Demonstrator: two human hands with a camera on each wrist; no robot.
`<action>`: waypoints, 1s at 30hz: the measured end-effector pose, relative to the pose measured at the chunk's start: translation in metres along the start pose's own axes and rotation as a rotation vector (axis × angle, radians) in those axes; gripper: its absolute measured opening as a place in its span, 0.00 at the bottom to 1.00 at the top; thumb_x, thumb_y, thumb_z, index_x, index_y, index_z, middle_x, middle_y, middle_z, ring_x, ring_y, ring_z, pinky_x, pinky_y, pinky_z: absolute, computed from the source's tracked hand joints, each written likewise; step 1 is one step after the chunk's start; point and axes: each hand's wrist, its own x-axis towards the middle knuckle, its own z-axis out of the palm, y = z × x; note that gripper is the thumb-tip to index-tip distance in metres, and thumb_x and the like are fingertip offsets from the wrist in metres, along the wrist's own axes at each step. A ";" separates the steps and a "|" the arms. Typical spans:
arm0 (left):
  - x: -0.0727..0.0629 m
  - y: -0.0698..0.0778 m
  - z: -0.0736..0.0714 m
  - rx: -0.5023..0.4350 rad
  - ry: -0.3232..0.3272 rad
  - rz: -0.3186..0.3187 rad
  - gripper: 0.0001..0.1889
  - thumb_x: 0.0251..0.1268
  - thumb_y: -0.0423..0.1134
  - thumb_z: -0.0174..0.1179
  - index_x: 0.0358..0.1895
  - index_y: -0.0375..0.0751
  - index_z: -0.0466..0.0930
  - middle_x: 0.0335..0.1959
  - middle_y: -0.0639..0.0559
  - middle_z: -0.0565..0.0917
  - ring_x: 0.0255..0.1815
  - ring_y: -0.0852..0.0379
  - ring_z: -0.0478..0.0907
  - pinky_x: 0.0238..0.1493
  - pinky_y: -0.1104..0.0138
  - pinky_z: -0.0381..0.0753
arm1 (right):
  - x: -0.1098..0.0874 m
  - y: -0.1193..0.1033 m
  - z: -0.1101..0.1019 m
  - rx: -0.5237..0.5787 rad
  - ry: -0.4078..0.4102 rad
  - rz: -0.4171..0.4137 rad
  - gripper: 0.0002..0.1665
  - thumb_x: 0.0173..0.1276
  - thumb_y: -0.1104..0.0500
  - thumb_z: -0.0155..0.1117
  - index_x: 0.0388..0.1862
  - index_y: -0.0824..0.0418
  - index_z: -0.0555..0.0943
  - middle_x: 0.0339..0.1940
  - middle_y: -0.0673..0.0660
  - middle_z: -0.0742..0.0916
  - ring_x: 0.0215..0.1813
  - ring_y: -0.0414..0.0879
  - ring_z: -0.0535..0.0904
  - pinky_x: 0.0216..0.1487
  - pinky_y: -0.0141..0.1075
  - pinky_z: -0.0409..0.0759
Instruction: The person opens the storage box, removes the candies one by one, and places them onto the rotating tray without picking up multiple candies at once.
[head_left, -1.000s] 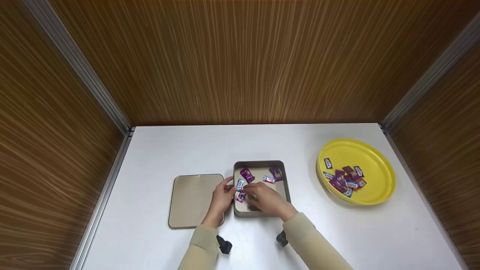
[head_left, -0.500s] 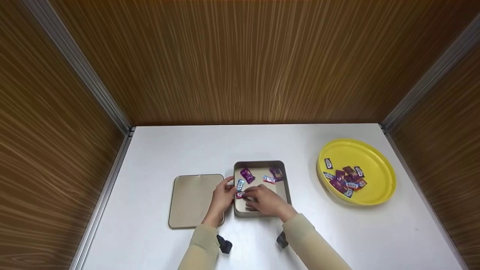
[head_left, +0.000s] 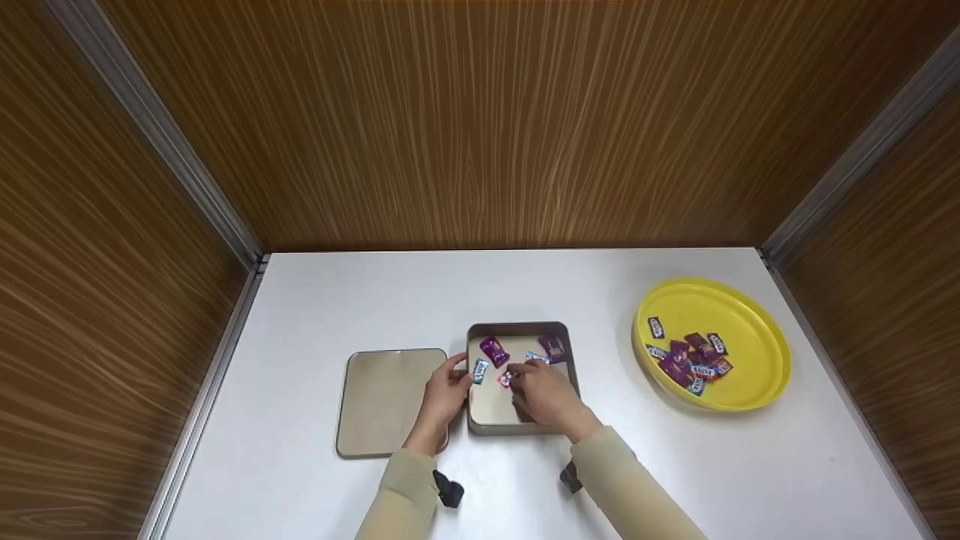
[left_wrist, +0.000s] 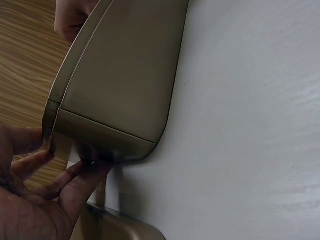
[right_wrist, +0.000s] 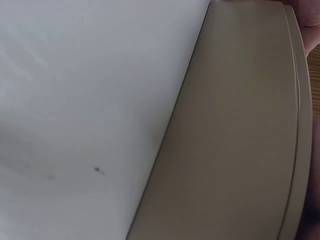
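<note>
My left hand (head_left: 446, 394) rests against the left wall of a shallow beige tin (head_left: 495, 430). In the left wrist view, its fingertips touch the rim and the outside near a corner of the tin (left_wrist: 120, 70). My right hand (head_left: 547, 397) reaches down inside the tin, its fingertips pinching a small pink wrapped candy (head_left: 505, 379) near the bottom. Around it in the tin lie a light blue wrapped candy (head_left: 480, 370), two purple ones, and one partly covered by the right hand. The right wrist view shows mostly the tin's outer wall (right_wrist: 235, 120).
A flat beige lid (head_left: 386, 397) lies on the white table left of the tin, partly under the left wrist. On the right stands a round yellow tray (head_left: 742, 315) with several wrapped candies. Wood-grain panels (head_left: 480, 127) enclose the table at the back and sides.
My right hand has shifted the pink candy from beside the tin's left wall toward the middle, now covering part of another candy. The left hand stays in place.
</note>
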 end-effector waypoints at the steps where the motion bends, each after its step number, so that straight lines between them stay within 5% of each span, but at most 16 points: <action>1: 0.001 0.000 0.000 0.002 0.002 0.000 0.24 0.71 0.32 0.55 0.69 0.41 0.69 0.50 0.42 0.79 0.48 0.50 0.79 0.47 0.61 0.81 | 0.000 0.001 0.000 -0.004 -0.001 0.005 0.11 0.63 0.59 0.70 0.43 0.62 0.88 0.56 0.59 0.84 0.58 0.59 0.79 0.63 0.50 0.72; 6: 0.002 0.000 0.000 0.004 0.007 -0.010 0.24 0.71 0.32 0.55 0.69 0.42 0.69 0.50 0.42 0.79 0.48 0.51 0.79 0.48 0.61 0.81 | -0.002 0.002 0.001 -0.006 0.013 0.047 0.13 0.63 0.60 0.70 0.46 0.61 0.87 0.51 0.57 0.86 0.54 0.56 0.81 0.58 0.47 0.77; 16: 0.001 0.002 0.001 0.001 0.009 -0.019 0.24 0.71 0.31 0.55 0.69 0.42 0.70 0.49 0.42 0.80 0.48 0.51 0.80 0.47 0.61 0.81 | -0.005 0.003 0.007 0.005 0.073 0.147 0.06 0.61 0.59 0.74 0.36 0.59 0.87 0.35 0.52 0.84 0.36 0.47 0.83 0.40 0.40 0.83; 23: 0.001 0.002 0.000 -0.008 0.006 -0.031 0.24 0.71 0.32 0.56 0.70 0.43 0.69 0.49 0.43 0.79 0.48 0.50 0.80 0.46 0.62 0.81 | -0.006 0.005 0.009 0.038 0.079 0.162 0.03 0.62 0.60 0.72 0.32 0.59 0.87 0.36 0.55 0.86 0.39 0.51 0.84 0.41 0.43 0.83; 30: -0.001 0.002 0.000 -0.018 0.002 -0.032 0.24 0.72 0.33 0.55 0.70 0.43 0.69 0.50 0.43 0.79 0.49 0.50 0.79 0.48 0.62 0.80 | -0.007 0.011 -0.003 0.061 0.087 0.148 0.05 0.56 0.64 0.74 0.28 0.58 0.84 0.26 0.50 0.83 0.28 0.44 0.79 0.30 0.38 0.80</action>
